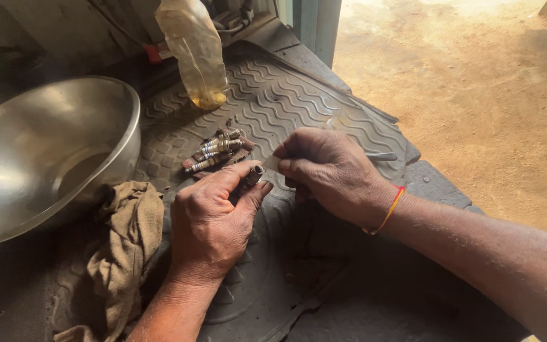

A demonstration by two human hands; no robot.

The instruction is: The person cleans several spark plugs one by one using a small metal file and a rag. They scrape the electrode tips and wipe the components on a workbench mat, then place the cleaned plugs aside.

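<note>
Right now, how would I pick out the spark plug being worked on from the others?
Start at the big steel bowl, then move right across the ribbed rubber mat. Past the loose pile of plugs, the spark plug is the only one held, pinched in the left hand.

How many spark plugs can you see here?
About 5: one spark plug in the left hand, and roughly four in the pile of spark plugs on the rubber mat. They overlap, so some may be hidden.

Steel bowl (45,152) crowding mat's (299,101) left
</note>
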